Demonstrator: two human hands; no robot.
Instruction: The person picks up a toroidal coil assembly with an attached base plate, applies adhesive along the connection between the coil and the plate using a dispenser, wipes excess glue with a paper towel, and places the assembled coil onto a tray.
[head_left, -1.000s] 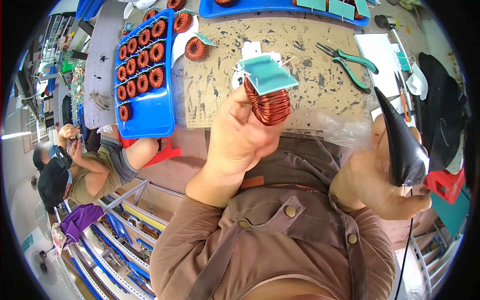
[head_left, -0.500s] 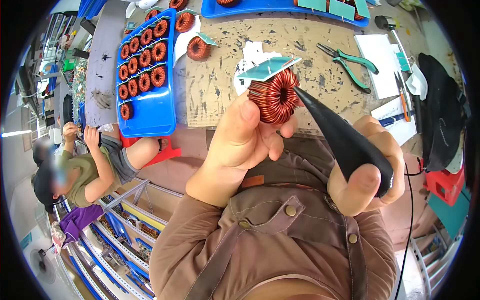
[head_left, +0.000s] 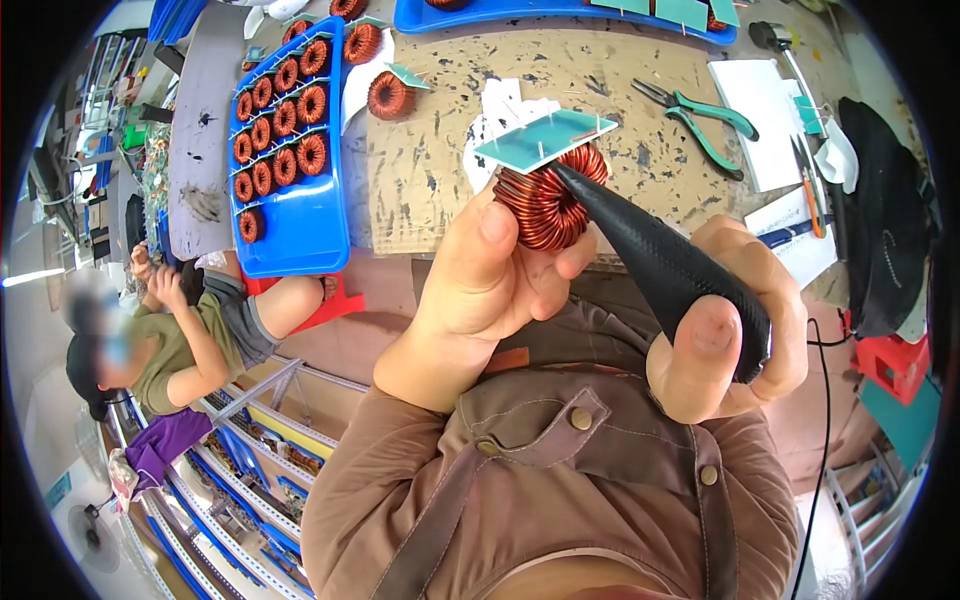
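Note:
A copper-wound coil [head_left: 545, 207] with a green board [head_left: 548, 139] on its top is held up by my left hand [head_left: 490, 270], thumb on the near side and fingers below. My right hand [head_left: 735, 320] grips the wide end of a black cone-shaped tool [head_left: 665, 255]. The tool's narrow tip touches or lies just in front of the coil, right under the board's edge. White paper [head_left: 500, 105] lies on the bench behind the coil.
A blue tray [head_left: 295, 225] with rows of coils stands at the left, a loose coil [head_left: 390, 96] beside it. Another blue tray [head_left: 560, 12] is at the back. Green-handled pliers [head_left: 705, 130] lie at the right. A seated person [head_left: 180, 335] works at the far left.
The black tool has swung from the right to the coil, its tip now at the coil's upper part. My left hand has turned the coil and board.

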